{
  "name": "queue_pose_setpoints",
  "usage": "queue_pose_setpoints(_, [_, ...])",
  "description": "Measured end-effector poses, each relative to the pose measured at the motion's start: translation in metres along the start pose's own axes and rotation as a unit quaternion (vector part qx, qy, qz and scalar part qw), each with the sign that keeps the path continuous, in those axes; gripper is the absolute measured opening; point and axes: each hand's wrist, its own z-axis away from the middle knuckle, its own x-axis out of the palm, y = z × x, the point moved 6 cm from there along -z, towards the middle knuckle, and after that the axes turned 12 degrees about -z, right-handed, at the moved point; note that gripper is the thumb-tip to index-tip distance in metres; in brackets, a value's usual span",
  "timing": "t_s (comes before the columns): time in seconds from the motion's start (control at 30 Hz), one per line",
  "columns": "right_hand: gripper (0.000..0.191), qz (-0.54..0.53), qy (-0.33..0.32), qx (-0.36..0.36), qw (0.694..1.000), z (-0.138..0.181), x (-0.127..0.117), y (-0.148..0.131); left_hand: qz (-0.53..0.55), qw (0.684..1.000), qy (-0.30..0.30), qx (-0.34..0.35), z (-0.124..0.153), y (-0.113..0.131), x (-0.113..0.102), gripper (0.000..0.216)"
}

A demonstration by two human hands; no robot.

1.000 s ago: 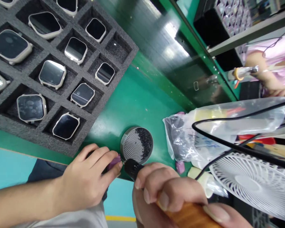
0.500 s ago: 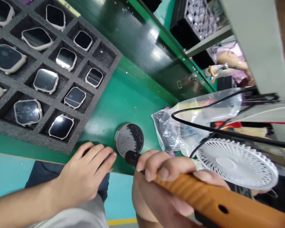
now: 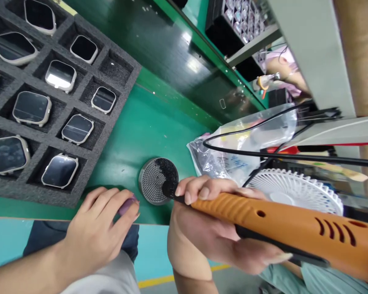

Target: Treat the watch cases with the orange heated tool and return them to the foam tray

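Note:
In my right hand (image 3: pixel 208 220) is an orange electric screwdriver (image 3: pixel 282 216) with a black nose. Its nose reaches over the right side of a round metal dish (image 3: pixel 150 183) with a dimpled grid; small dark screws (image 3: pixel 167 169) are heaped on one side. The very tip is hard to make out. My left hand (image 3: pixel 101 228) rests at the bench edge, left of the dish, with its fingers curled round a small purple piece (image 3: pixel 127 205), mostly hidden. Beyond it lies a grey foam tray (image 3: pixel 88 153) holding several square watches (image 3: pixel 60 170) in separate pockets.
A clear plastic bag (image 3: pixel 230 151) lies right of the dish, with a black cable (image 3: pixel 208 141) looping over it. Behind the screwdriver is a white fan (image 3: pixel 294 190). The bench has a raised green ledge (image 3: pixel 171 53). Another person's arm (image 3: pixel 288 73) shows at upper right.
The screwdriver has swung to a flatter angle, its nose now over the dish's edge. More of the purple piece shows in my left hand. The whole view has shifted, moving the tray leftward.

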Motion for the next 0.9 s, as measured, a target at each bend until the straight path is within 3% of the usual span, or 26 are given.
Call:
queue_pose_setpoints(0.47, [0.043,0.01,0.023,0.003,1.0,0.0,0.001,0.0,0.024,1.0,0.014,0.01,0.0,-0.002,-0.004,0.026])
queue_pose_setpoints(0.7, [0.041,0.058,0.042,-0.002,0.997,0.011,0.01,-0.02,0.029,0.999,-0.01,0.019,0.005,-0.003,0.0,0.028])
queue_pose_setpoints(0.9, [0.024,0.032,-0.01,-0.059,0.998,0.024,0.031,-0.021,0.038,0.999,-0.022,0.001,0.005,-0.005,0.003,0.03])
